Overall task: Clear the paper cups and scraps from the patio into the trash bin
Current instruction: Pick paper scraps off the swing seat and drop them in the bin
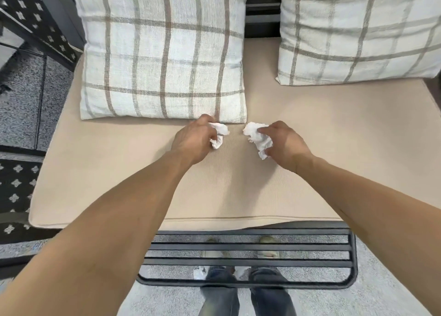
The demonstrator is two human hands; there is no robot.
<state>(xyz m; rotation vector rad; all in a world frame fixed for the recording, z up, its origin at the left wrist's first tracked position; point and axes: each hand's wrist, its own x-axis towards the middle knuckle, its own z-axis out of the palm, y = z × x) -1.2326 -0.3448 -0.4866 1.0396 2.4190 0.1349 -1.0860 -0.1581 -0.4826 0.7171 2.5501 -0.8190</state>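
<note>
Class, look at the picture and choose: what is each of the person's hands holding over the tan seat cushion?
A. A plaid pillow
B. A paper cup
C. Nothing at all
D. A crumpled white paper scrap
D: the left hand and the right hand each close their fingers on a crumpled white paper scrap above the seat cushion.

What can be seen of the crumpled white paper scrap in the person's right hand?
The crumpled white paper scrap looks like thin tissue or napkin, creased into a loose wad with ragged edges. The right hand pinches it from its right side, thumb and fingers closed on it, one torn corner hanging down. It sits just above or on the beige seat cushion; contact cannot be told. It lies apart from the left hand's scrap.
</note>
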